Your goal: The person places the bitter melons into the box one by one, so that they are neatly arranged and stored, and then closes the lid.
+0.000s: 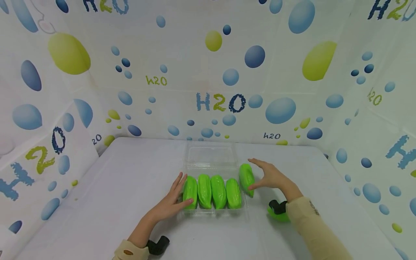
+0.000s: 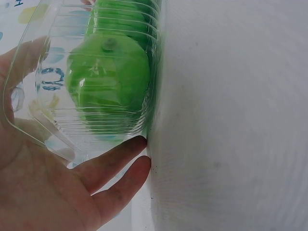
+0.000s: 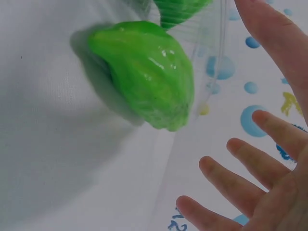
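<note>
A clear plastic tray [image 1: 212, 213] sits on the white tabletop [image 1: 113, 187] with four green fruits [image 1: 212, 192] lined up in it. The left hand [image 1: 172, 202] rests flat against the tray's left end – fingers straight, gripping nothing. The right hand [image 1: 271, 177] is spread open just beside a fifth green fruit [image 1: 247, 178] at the tray's right edge – touching or not, I cannot tell
</note>
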The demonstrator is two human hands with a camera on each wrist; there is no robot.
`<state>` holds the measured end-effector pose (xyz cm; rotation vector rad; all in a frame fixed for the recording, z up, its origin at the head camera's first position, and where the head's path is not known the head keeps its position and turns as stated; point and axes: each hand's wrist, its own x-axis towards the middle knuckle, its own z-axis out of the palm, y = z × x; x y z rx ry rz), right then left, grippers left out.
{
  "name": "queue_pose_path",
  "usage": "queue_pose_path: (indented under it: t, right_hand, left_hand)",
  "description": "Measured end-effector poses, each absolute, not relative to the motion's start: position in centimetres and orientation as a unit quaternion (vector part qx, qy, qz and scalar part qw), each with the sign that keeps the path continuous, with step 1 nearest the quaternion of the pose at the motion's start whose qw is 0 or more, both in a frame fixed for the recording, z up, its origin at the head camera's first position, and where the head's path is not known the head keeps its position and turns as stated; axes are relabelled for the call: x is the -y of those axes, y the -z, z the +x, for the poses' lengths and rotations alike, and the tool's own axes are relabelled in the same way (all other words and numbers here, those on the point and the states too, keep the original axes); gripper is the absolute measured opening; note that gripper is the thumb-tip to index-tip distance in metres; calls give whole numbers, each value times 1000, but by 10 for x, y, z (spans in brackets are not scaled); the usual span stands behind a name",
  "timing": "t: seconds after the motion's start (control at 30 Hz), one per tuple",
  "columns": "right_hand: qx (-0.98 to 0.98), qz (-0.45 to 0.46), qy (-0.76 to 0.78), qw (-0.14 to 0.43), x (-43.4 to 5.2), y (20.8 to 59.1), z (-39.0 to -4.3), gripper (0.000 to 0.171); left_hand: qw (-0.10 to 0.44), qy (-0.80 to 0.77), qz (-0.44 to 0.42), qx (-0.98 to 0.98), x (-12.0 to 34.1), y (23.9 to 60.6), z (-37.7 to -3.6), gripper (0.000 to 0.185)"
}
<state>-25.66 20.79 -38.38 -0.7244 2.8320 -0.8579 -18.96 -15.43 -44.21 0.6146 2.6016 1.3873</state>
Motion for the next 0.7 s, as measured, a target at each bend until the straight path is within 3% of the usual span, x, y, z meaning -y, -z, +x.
queue_pose_path:
  t: [0.4,0.7]
  right_hand:
    - [-920,-232,294,111,-209,397,-277,105]
    - [-925,-231,278,121,-204,411,-286,110]
  left_hand:
    - [63,-451,204,-867,154,444,-191,83]
    - [63,-458,203,-863,154,443,-190,84]
